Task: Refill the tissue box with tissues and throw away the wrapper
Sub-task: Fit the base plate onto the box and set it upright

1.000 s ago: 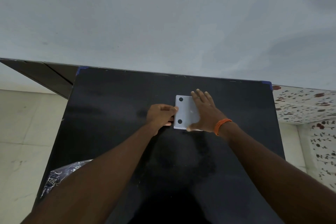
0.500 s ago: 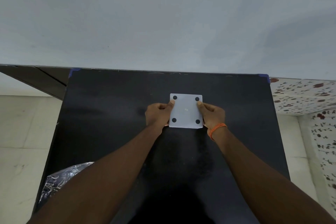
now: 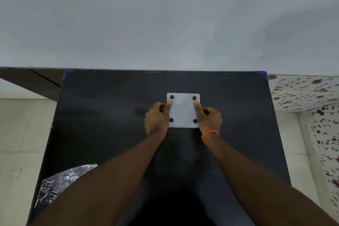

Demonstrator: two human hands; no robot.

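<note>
A white square tissue box [image 3: 183,113] lies upside down on the black table [image 3: 110,115], its flat base up with a black round foot at each corner. My left hand [image 3: 157,118] grips the box's left side, thumb on top near the far left foot. My right hand [image 3: 208,118], with an orange band at the wrist, grips the right side, thumb on top near the far right foot. A crinkled, shiny dark wrapper [image 3: 60,182] with white print lies at the table's near left edge, partly hidden by my left forearm.
A pale grey wall [image 3: 165,20] rises right behind the table's far edge. Pale floor tiles [image 3: 20,134] lie to the left. A flower-patterned surface [image 3: 308,91] stands to the right of the table.
My right hand slid off the top of the box to its right side. Both hands now hold the box by its sides, squared to the table.
</note>
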